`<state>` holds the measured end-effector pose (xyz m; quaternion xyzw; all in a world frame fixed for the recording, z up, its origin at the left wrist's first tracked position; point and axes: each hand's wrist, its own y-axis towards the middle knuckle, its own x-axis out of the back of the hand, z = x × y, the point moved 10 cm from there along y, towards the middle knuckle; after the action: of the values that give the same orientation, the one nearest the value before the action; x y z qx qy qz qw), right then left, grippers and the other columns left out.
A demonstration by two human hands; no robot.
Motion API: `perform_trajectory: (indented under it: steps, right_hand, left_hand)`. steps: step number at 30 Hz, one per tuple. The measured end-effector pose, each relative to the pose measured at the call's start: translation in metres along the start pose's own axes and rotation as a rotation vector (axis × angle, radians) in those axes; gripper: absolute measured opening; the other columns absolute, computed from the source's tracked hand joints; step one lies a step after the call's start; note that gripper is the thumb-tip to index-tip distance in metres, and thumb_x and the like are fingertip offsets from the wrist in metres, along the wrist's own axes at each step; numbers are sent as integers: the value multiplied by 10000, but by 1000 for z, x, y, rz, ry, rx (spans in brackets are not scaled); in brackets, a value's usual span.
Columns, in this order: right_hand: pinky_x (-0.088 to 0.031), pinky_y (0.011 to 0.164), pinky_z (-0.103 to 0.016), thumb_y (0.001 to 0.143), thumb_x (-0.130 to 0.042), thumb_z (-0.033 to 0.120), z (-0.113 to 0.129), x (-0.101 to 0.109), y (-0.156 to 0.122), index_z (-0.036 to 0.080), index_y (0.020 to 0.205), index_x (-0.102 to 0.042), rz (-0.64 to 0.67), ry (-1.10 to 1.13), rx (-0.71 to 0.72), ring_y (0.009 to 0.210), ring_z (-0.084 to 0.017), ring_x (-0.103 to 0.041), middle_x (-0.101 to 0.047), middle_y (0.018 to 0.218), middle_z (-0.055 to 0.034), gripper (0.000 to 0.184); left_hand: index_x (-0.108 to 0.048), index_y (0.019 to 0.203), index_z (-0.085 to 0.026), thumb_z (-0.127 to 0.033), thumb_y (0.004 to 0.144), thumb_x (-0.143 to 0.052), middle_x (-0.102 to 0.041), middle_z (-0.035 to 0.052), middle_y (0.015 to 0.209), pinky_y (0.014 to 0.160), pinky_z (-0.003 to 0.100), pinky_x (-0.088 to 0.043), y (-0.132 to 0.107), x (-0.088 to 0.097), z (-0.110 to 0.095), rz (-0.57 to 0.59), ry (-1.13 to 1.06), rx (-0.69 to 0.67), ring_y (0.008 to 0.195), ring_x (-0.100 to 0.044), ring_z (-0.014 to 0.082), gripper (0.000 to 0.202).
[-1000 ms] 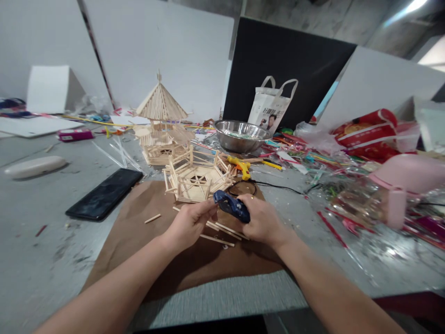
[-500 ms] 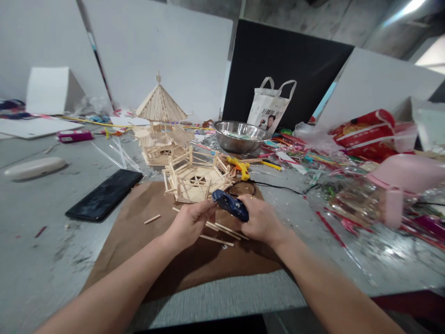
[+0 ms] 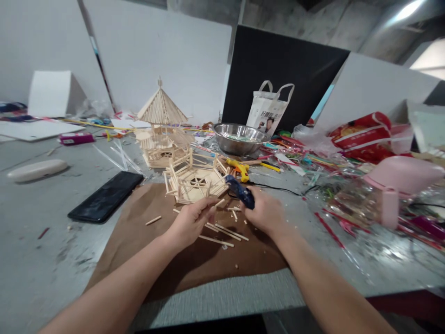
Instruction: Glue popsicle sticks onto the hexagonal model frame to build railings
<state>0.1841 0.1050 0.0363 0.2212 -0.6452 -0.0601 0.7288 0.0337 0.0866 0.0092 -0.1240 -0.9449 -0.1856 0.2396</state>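
Note:
Pinched in the fingers of my left hand [image 3: 193, 220] is a short wooden stick [image 3: 220, 202], its end pointing up and right. My right hand [image 3: 264, 211] is wrapped round a dark blue hand cutter [image 3: 240, 191], whose tip points up and left, apart from the stick. Just behind both hands stands a low hexagonal frame of wooden sticks [image 3: 200, 180] with railings and a wheel-like pattern in its floor. Several loose sticks [image 3: 222, 233] and small cut bits lie on brown paper [image 3: 139, 250] below the hands.
A stick-built pavilion [image 3: 162, 109] stands behind the frame. Near it are a yellow glue gun [image 3: 239, 168] with its black cord and a steel bowl [image 3: 241, 139]. On the left lies a black phone [image 3: 106, 195]. A pink-lidded jug [image 3: 391, 195] and clutter crowd the right.
The cutter has moved right and away from my left fingers, turning its tip upward. The stick's end now shows in my left hand, and more small bits lie on the paper.

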Motion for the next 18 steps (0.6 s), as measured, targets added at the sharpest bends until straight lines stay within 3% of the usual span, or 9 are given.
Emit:
perform_trajectory:
  steps: [7,10,14,18]
  right_hand:
    - [-406,612,-350,711,-391,580,-62,-10,14,155,1029,-485,54,-156,-265,816,-277,-567,-582,921,-147,539]
    - [-404,654,-372,692,-387,617,-74,-26,14,128,1018,-492,121,-204,-276,853,-287,-556,-574,934,-170,597]
    - [-363,753,-452,710,-367,609,-75,-38,13,112,1035,-492,158,-211,-232,918,-300,-526,-566,985,-183,607]
    - [-275,854,-504,767,-414,467,-42,-12,17,134,1041,-514,-43,-105,-65,1028,-289,-459,-530,1095,-150,442]
  left_hand:
    - [-517,822,-166,-301,801,-404,-582,-10,645,556,212,-384,0,15,1,-80,215,-11,577,-501,98,178]
    - [-556,776,-168,-261,793,-428,-602,22,732,649,260,-396,-2,30,-16,-200,412,-147,697,-512,133,159]
    - [-606,744,-199,-250,770,-479,-590,47,940,836,373,-327,-10,53,-41,-405,629,-348,938,-455,199,140]
    - [-631,738,-233,-271,752,-509,-544,44,1068,872,448,-265,-11,66,-42,-492,771,-344,1081,-347,263,128]
